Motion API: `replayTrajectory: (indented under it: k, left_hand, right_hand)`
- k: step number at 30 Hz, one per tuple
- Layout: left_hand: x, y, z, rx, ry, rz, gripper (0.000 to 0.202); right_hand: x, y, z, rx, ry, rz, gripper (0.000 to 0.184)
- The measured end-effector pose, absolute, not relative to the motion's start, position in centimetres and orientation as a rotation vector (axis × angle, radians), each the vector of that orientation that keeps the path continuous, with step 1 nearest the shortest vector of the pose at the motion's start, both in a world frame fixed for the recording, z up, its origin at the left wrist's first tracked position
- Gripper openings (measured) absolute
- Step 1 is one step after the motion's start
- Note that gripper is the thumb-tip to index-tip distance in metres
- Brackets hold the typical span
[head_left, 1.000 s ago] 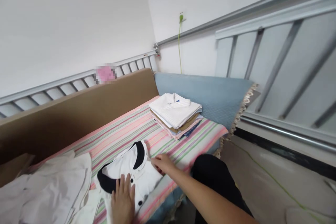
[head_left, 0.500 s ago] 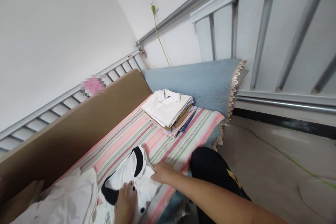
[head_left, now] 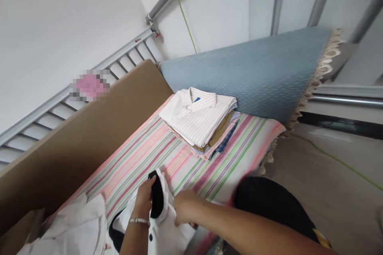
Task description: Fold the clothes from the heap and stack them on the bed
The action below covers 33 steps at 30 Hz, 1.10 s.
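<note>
A white shirt with a black collar and black buttons (head_left: pixel 163 233) lies on the striped bed sheet (head_left: pixel 140 159) close to me. My left hand (head_left: pixel 144 197) grips the black collar at the shirt's far end, fingers closed on it. My right hand (head_left: pixel 183 209) is curled over the shirt's right side, pinching the cloth. A bracelet sits on my left wrist. A stack of folded clothes (head_left: pixel 200 121), topped by a white striped shirt, rests further up the bed.
A pile of loose white garments (head_left: pixel 72 229) lies at the left. A brown board (head_left: pixel 77 139) runs along the bed's far side. A blue quilted cover (head_left: pixel 248 71) leans against the metal rail. My black-clad knee (head_left: pixel 269 203) is at the bed's edge, with grey floor to the right.
My left hand has moved from lying flat on the shirt's front up to the black collar and closed on it. The view has tilted down and nearer the folded stack.
</note>
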<state>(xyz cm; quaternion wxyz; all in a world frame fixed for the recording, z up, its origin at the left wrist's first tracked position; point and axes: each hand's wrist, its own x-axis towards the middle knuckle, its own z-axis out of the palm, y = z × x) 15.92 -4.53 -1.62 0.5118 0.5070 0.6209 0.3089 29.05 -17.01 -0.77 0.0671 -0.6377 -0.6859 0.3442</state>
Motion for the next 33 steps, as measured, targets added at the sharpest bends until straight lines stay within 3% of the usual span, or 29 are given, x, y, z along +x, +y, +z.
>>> replayTrajectory:
  k: [3, 10, 18, 23, 28, 31, 33]
  left_hand:
    - [14.6, -4.9, -0.9, 0.974, 1.427, 0.914, 0.005]
    - [13.0, -6.3, -0.1, 0.62, 1.329, 1.181, 0.014]
    - [14.5, -6.7, 0.3, 0.546, 1.281, 1.188, 0.012]
    - [14.5, -7.4, 0.5, 0.556, 1.274, 1.175, 0.014]
    - [15.0, -8.1, 0.7, 0.637, 1.26, 1.16, 0.013]
    - [15.3, -8.3, 0.9, 0.721, 1.265, 1.168, 0.012]
    - [15.2, -9.0, 0.9, 0.756, 1.299, 1.183, 0.018]
  right_hand:
    - [28.8, -17.0, -1.3, -1.922, -2.051, 1.023, 0.028]
    - [29.2, -17.7, -2.1, -1.865, -2.019, 1.018, 0.026]
    - [30.6, -18.5, 0.5, -1.912, -1.901, 1.127, 0.02]
    - [30.9, -16.5, 0.9, -1.814, -1.527, 0.952, 0.016]
    - [29.6, -11.7, 0.7, -1.642, -1.449, 1.027, 0.02]
    - [28.8, -9.2, 0.8, -1.624, -1.431, 1.119, 0.032]
    - [28.6, -8.1, 0.7, -1.63, -1.44, 1.207, 0.028]
